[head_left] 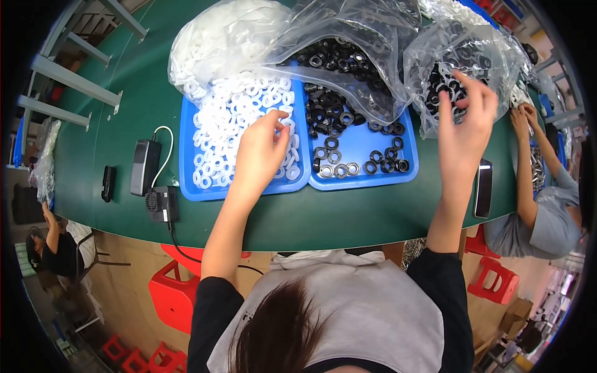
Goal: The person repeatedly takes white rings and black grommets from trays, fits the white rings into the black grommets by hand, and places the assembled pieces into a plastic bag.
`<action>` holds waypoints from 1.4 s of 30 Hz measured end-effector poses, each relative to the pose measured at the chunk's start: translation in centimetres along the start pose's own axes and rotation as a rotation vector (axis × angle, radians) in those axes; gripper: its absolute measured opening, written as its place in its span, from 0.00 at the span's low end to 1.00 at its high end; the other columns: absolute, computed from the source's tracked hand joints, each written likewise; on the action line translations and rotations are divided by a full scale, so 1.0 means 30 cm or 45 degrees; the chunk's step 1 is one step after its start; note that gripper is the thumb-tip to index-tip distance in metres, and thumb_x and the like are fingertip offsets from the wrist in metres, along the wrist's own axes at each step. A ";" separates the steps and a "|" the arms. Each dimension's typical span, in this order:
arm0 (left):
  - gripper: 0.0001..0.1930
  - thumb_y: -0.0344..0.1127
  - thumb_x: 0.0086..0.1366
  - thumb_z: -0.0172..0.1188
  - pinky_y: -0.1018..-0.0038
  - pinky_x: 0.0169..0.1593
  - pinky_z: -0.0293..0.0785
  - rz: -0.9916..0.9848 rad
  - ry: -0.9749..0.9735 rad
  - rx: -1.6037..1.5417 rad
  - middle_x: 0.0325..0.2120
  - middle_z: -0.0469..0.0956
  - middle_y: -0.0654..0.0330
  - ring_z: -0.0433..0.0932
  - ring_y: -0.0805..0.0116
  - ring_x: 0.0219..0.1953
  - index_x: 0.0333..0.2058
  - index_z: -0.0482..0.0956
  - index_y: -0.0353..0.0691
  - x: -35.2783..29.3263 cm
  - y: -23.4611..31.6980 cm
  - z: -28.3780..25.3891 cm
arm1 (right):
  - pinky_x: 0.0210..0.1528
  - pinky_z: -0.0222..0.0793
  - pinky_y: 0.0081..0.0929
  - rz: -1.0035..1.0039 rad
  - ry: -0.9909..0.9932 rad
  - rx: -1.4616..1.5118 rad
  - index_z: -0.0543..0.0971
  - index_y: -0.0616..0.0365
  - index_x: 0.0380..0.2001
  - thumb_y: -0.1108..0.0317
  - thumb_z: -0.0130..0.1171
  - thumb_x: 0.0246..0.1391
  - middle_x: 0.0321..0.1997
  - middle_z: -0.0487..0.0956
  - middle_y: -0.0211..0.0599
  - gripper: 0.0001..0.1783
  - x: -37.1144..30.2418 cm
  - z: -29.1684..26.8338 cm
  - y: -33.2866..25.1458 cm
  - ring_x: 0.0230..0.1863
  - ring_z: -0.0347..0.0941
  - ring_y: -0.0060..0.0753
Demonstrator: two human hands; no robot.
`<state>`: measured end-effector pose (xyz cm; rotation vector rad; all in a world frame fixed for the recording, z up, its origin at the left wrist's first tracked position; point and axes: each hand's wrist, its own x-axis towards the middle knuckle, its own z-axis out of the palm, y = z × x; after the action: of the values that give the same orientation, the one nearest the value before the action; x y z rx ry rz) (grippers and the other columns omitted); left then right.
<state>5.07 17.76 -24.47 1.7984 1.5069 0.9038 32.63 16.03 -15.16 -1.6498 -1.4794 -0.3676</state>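
Note:
My left hand (264,146) is over the white plastic rings (214,133) heaped in the left blue tray (186,152). Its fingers are curled in toward the thumb, and whatever they pinch is too small to make out. My right hand (467,121) is raised in front of a clear plastic bag (429,121) of black rings, thumb and fingers apart with nothing visible between them. Black rings (333,115) fill the back of the right blue tray (364,181), with several more scattered near its front edge.
Behind the trays lie a bag of white rings (217,43) and an opened clear bag (373,93) of black ones. A phone (483,189) rests on the right, black devices (145,166) with cables on the left. Co-workers sit at both sides; red stools (174,298) stand below the table.

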 end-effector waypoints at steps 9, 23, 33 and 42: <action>0.11 0.26 0.58 0.62 0.67 0.35 0.73 0.176 0.009 0.304 0.30 0.73 0.54 0.75 0.61 0.28 0.41 0.79 0.34 -0.013 -0.047 0.027 | 0.48 0.70 0.41 -0.352 -1.009 0.311 0.78 0.62 0.38 0.76 0.63 0.48 0.38 0.76 0.43 0.12 -0.251 0.192 -0.035 0.44 0.73 0.49; 0.09 0.26 0.56 0.65 0.66 0.37 0.73 0.175 0.051 0.371 0.35 0.72 0.54 0.75 0.60 0.32 0.34 0.76 0.34 -0.021 -0.033 0.020 | 0.45 0.72 0.38 -0.306 -1.024 0.504 0.76 0.62 0.34 0.75 0.65 0.48 0.40 0.72 0.39 0.10 -0.328 0.258 -0.033 0.45 0.72 0.44; 0.14 0.24 0.55 0.65 0.69 0.41 0.76 0.055 0.094 0.113 0.37 0.74 0.54 0.78 0.61 0.37 0.40 0.74 0.36 -0.007 0.009 0.019 | 0.46 0.70 0.24 0.313 -1.203 1.150 0.75 0.62 0.44 0.75 0.63 0.55 0.44 0.75 0.36 0.14 -0.283 0.252 -0.025 0.43 0.75 0.27; 0.18 0.24 0.59 0.62 0.71 0.44 0.78 0.198 0.067 -0.246 0.42 0.74 0.54 0.81 0.64 0.38 0.49 0.76 0.34 -0.005 0.020 0.019 | 0.50 0.71 0.24 0.847 -1.433 1.757 0.71 0.65 0.57 0.73 0.56 0.62 0.49 0.76 0.37 0.21 -0.253 0.250 -0.013 0.46 0.76 0.26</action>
<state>5.87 17.49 -24.33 1.7794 1.2758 1.1403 27.97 16.63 -24.76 -0.9354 -1.1447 1.7902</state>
